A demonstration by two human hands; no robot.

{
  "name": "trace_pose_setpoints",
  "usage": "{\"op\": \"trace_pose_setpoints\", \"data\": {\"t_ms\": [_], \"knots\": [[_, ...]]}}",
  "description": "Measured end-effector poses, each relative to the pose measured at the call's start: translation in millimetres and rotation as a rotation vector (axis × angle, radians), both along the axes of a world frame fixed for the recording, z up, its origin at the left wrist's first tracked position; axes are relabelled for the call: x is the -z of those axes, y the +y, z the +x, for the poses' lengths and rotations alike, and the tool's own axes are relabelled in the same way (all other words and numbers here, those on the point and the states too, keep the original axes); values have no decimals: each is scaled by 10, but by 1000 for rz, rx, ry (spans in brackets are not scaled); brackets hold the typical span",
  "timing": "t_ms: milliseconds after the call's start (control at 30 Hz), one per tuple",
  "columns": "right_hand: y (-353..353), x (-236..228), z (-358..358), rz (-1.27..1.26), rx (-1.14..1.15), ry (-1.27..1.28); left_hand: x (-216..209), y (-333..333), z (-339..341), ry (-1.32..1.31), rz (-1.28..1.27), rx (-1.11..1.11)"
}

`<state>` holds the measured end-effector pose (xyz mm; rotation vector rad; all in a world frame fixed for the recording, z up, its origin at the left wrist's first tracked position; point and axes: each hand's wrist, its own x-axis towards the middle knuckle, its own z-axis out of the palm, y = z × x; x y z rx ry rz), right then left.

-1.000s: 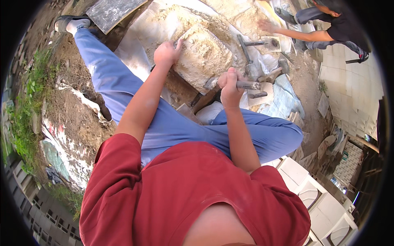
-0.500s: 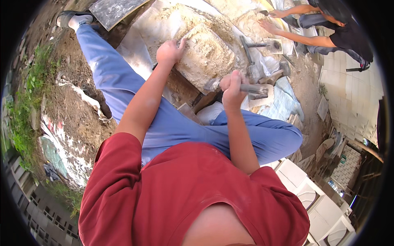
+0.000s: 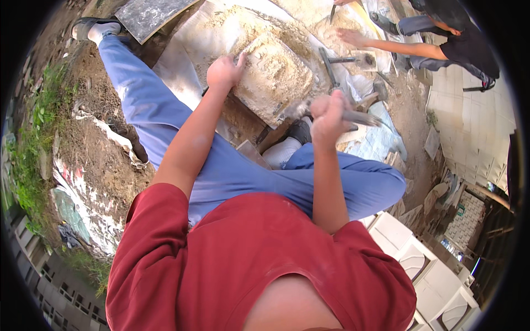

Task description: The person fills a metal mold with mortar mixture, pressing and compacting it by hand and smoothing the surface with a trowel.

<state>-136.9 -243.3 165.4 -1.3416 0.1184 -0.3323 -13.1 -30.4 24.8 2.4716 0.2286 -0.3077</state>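
A pale block (image 3: 276, 74) heaped with crumbly, sand-coloured powder lies in front of me, one corner pointing toward me. My left hand (image 3: 223, 71) is at its left edge, fingers curled out of sight and thumb raised beside the block. A dark stub shows below that hand; what the fingers grip is hidden. Beyond the block's near right corner, my right hand (image 3: 328, 117) is closed round a short grey tool (image 3: 361, 117). Motion smears the tool, and its exact kind cannot be made out. A grey, blurred end sticks out on the block's side.
A hammer-like tool (image 3: 329, 63) lies right of the block. Another person's hand (image 3: 353, 37) works over powder at the upper right. Light blue sheeting (image 3: 386, 129) lies right of my hand, a dark slab (image 3: 149, 19) at the upper left. My legs flank the block.
My right hand and its tool have shifted a little right, away from the block's corner. My left hand stays at the edge. The other person's hands have moved left and up.
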Motion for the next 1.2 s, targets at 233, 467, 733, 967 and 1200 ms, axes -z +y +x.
{"op": "trace_pose_setpoints", "data": {"t_ms": [233,467,733,967,1200], "knots": [[-13,-30,144,48,100,8,4,10,-22,-37,1,-19],[16,-152,183,19,75,-22,46,41,-31,-51,20,-24],[-259,-201,437,25,38,-64,61,-14,-25,-87,16,-37],[-223,-45,492,14,74,-17,69,46,-55,-61,35,-39],[-274,32,536,-39,39,-9,36,36,-37,-45,45,-32]]}}
